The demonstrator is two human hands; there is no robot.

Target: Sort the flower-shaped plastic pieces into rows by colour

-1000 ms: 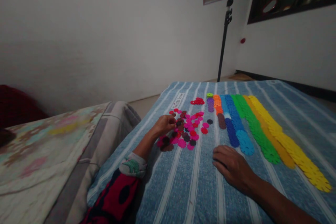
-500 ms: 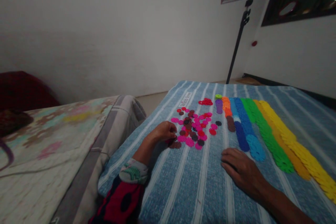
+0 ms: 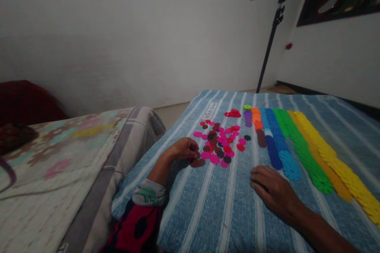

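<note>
My left hand (image 3: 183, 149) rests at the near left edge of a loose pile of pink, red and dark brown plastic discs (image 3: 221, 142). Its fingers are curled in, and what they hold is hidden. A few dark brown discs (image 3: 197, 162) lie right beside its fingertips. My right hand (image 3: 271, 190) lies flat on the blue striped cloth (image 3: 208, 213), fingers stretched out, holding nothing. It is just short of the blue row's near end (image 3: 289, 166).
Sorted rows of discs run along the cloth: purple (image 3: 247, 118), orange (image 3: 256, 118), brown (image 3: 261, 138), blue, green (image 3: 305, 154), yellow (image 3: 341, 166). A small red heap (image 3: 233, 114) lies behind the pile. A patterned mattress (image 3: 59, 166) lies to the left, and a light stand (image 3: 271, 43) is at the back.
My left hand has drawn back from inside the pile to its near left edge, fingers staying curled. The view swung a little left. My right hand has stayed put.
</note>
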